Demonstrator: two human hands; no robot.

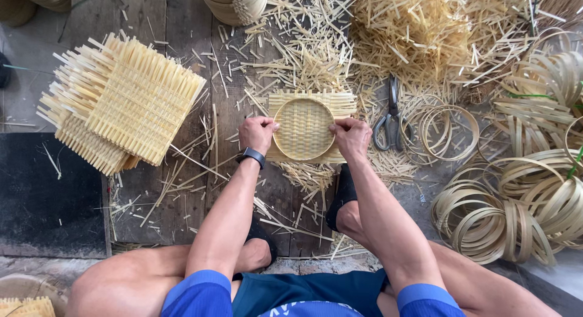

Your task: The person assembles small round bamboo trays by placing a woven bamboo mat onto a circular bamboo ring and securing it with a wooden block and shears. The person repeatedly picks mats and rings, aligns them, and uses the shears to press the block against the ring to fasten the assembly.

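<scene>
Wooden floor | pale woven mat square | round hoop pressed on it

Bamboo-weaving workshop, floor-level: worn plank floor strewn with bamboo offcuts; stack of woven square mats; coiled bamboo hoops; scissors

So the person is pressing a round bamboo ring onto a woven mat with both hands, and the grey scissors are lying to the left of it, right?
Not quite. The grey metal scissors lie to the right of the pale square woven bamboo mat, not the left, as the head view shows. The rest holds: the left hand and right hand both press the round bamboo ring onto that mat.
</scene>
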